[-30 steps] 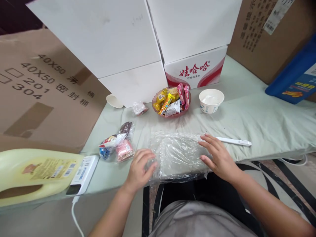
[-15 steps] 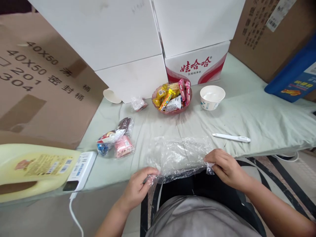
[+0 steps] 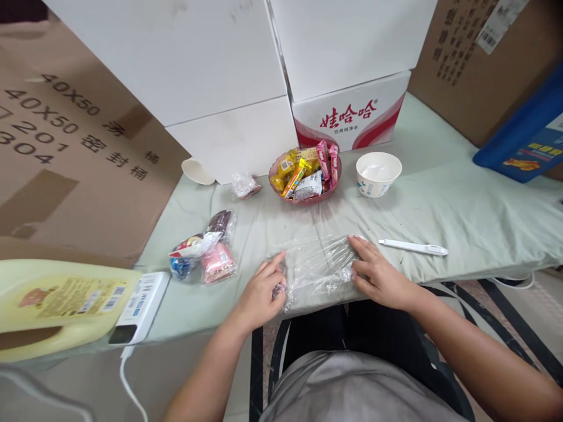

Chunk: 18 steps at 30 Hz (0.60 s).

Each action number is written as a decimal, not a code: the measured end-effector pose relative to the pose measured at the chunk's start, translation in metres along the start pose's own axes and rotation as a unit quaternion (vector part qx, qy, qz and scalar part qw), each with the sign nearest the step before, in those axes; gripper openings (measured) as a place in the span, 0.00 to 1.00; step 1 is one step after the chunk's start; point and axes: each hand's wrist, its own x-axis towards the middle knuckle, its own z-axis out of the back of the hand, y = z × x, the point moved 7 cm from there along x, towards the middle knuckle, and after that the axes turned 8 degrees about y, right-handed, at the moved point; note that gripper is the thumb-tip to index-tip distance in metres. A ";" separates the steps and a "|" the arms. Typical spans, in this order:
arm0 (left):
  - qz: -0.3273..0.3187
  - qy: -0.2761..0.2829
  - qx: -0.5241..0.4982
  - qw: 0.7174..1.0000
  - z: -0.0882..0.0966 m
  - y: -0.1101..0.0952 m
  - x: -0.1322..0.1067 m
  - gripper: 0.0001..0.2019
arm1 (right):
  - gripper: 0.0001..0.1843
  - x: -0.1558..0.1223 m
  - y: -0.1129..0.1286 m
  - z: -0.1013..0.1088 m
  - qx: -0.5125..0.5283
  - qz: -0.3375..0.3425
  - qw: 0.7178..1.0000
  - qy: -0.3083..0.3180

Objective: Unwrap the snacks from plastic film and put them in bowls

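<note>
A sheet of clear, crinkled plastic film (image 3: pixel 319 261) lies spread near the front edge of the cloth-covered table. My left hand (image 3: pixel 263 290) grips its left side between thumb and curled fingers, with the index finger stretched out along the film. At the right side, my right hand (image 3: pixel 380 272) holds the film in the same way, its index finger reaching forward on the far corner. Creases run across the film between both hands. A white utility knife (image 3: pixel 413 247) lies just right of my right hand. Left of my left hand are wrapped snack packets (image 3: pixel 219 262).
Behind the film stand a pink bowl (image 3: pixel 303 198) of wrapped sweets and a white paper bowl (image 3: pixel 378 176). A small clear packet (image 3: pixel 245 186) lies nearby. White cartons (image 3: pixel 352 117) line the back. A yellow jug (image 3: pixel 65 305) and white power bank (image 3: pixel 141 308) with a cable are at left.
Both hands have moved forward with the film, from over the table's front edge onto the tabletop. Both index fingers have stretched out, and the film lies flatter.
</note>
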 end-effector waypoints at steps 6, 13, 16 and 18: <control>0.043 0.046 -0.165 0.984 0.007 0.010 -0.006 0.05 | 0.06 -0.015 -0.002 0.031 0.078 0.009 0.988 -0.131; 0.105 0.079 -0.208 0.969 0.007 0.017 -0.006 0.08 | 0.12 -0.033 -0.023 0.018 0.320 -0.118 0.939 -0.038; 0.115 0.076 -0.205 0.969 0.006 0.017 -0.006 0.09 | 0.13 -0.038 -0.030 -0.009 0.396 -0.203 0.894 0.046; 0.140 0.063 -0.205 0.967 0.006 0.022 -0.008 0.11 | 0.11 -0.040 -0.035 -0.016 0.383 -0.244 0.890 0.044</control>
